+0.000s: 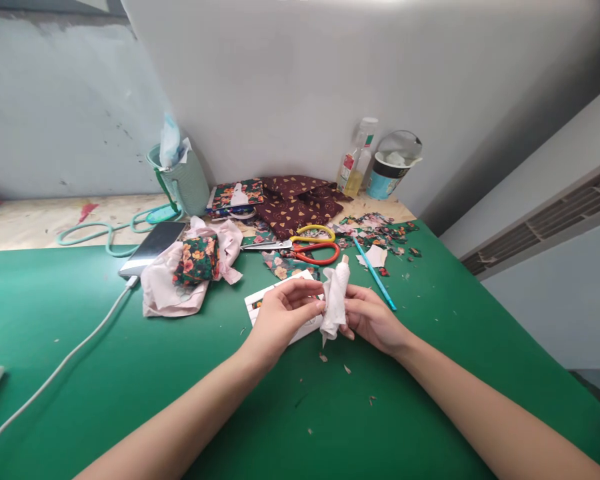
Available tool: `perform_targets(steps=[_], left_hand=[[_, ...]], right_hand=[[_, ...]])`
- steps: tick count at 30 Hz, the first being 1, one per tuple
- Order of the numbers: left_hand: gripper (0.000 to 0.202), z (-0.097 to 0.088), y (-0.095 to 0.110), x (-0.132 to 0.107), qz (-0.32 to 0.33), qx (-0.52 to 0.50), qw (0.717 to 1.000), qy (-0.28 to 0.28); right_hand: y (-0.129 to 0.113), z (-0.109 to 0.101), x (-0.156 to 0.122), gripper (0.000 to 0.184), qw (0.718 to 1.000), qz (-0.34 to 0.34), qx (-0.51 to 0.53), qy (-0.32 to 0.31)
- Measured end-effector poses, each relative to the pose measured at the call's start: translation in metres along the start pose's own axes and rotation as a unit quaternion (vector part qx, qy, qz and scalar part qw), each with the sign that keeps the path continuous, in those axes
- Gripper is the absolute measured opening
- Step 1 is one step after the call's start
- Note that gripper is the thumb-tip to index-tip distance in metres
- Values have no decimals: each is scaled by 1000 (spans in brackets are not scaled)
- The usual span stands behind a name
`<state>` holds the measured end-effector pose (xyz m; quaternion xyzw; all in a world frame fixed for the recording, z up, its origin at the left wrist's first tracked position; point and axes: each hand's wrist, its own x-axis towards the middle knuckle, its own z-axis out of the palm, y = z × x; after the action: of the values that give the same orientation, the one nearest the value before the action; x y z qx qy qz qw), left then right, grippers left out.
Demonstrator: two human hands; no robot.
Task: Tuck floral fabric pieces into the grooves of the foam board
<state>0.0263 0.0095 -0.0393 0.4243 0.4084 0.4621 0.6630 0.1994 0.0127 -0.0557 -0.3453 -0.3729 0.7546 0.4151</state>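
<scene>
Between my two hands stands a slim tube-like thing wrapped in crumpled white tissue [335,303], its pale tip showing at the top. My left hand [285,307] pinches the tissue's left edge between thumb and fingers. My right hand [373,317] grips the wrapped thing from the right, some fingertips hidden behind it. Beneath and behind my left hand lies a white card [307,330] with line drawing and a bit of floral cloth on it. Scissors [300,247] with one yellow and one red handle lie just beyond, on floral cloth [285,265].
A blue pencil [375,273] lies to the right near cloth scraps [380,230]. To the left are pink and floral cloth [180,283] and a phone [155,247] on a white cable. Maroon cloth [300,203], a bottle [357,160], a paper tub [387,177] and a green basket [187,180] line the wall.
</scene>
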Motion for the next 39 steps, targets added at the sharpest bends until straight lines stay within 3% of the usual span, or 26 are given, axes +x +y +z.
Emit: perform_targets(steps=[10,18,23,28,33,35,37,39], left_hand=[[26,0,0,-2,-1,82,996,-15],[3,1,0,-3,146,188,971,-16],[12,4,0,-7,182,233,955,-22],[15,5,2,-10,223,281,933,-31],[20,-4,3,-3,203,273,940,-21],[21,-12,-2,1,245,326,913,14],[24,-21,-7,5,310,432,846,29],[27,-28,-13,6,366,537,760,5]], right_hand=[[7,0,-1,32,998,-5,-39,-43],[7,1,-2,29,997,-27,-1,-67],[8,6,-2,30,995,-58,-76,-24],[7,6,0,28,983,-47,-178,12],[5,-4,5,29,979,-75,-181,61],[3,-10,7,28,975,-94,-180,86],[1,-16,9,27,972,-106,-183,106],[-2,-22,10,26,967,-114,-196,115]])
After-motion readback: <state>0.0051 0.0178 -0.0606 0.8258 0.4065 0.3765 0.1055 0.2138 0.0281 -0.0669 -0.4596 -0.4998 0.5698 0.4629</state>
